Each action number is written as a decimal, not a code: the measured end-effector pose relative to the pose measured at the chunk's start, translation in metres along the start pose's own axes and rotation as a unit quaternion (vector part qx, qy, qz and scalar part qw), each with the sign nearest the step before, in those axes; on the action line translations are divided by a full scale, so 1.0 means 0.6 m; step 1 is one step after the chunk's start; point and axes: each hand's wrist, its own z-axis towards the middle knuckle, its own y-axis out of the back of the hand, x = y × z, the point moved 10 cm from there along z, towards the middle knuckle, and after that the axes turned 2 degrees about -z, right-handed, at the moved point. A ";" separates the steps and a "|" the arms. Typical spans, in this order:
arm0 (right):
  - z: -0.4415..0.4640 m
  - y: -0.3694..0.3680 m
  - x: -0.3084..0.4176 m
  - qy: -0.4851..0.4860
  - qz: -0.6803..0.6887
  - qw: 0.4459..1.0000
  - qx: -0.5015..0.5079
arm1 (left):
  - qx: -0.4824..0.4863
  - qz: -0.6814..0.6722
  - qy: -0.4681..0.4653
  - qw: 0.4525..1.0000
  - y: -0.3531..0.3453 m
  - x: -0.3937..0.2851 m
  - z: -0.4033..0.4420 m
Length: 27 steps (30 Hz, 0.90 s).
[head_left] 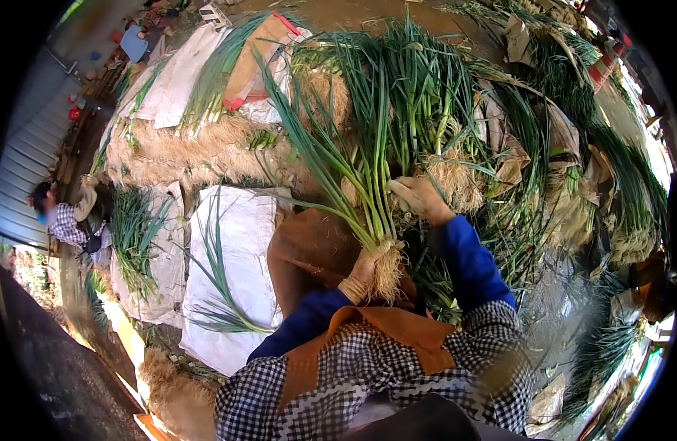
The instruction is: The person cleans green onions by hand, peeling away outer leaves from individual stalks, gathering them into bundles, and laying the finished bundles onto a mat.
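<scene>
My left hand [362, 273] is closed around the lower ends of a bunch of green onions [375, 187], just above their pale, stringy roots [388, 273]. The long leaves fan upward and to the left over my lap. Against the right side of the stalks, my right hand [418, 197] has its fingers bent together; what they pinch, if anything, is too small to name. Just beyond that hand stands a thick pile of green onions [426, 81], its root clump [456, 176] to the right of my fingers.
A brown cloth [309, 246] covers my lap. Several green onions [219, 272] lie on a white sack [206, 345] at left. Behind it runs a long row of roots [199, 156]. More onion heaps [632, 191] lie at right. Another person [70, 220] is at far left.
</scene>
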 end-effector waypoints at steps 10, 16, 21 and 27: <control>0.090 -0.074 -0.072 0.008 0.217 0.975 -0.040 | 0.137 -0.182 0.033 0.973 -0.024 -0.010 -0.007; 0.054 0.063 -0.161 -0.106 -0.102 0.963 -0.225 | 0.199 -0.340 0.052 0.918 -0.090 -0.101 -0.024; 0.131 0.032 -0.134 -0.159 -0.413 0.884 -0.149 | 0.287 -0.226 -0.075 0.928 -0.183 -0.212 -0.065; 0.080 0.089 -0.140 -0.138 -0.241 0.932 -0.235 | 0.136 -0.155 -0.046 0.978 -0.053 -0.149 -0.006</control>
